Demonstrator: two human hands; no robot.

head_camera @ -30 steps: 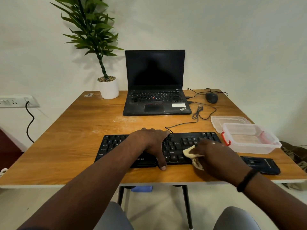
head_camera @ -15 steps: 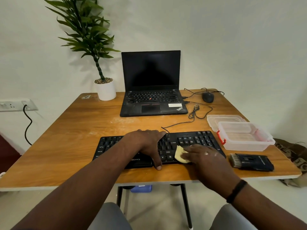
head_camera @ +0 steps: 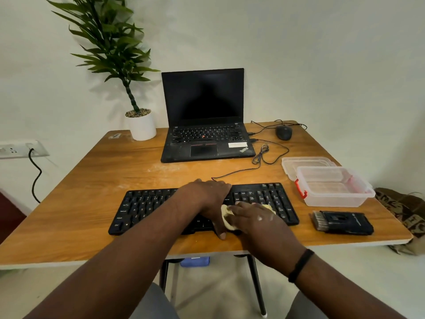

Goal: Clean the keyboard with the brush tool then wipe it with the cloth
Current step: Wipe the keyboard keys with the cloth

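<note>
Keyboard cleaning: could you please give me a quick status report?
Left hand flat on keyboard, steadying it. Right hand pressing cloth onto keys. Brush tool set down right of keyboard. Nothing in the way.

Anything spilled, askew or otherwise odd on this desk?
Yes: a whitish powdery smear dusts the table between laptop and keyboard, like spilled dust. The container sits open, lid tucked behind.
</note>
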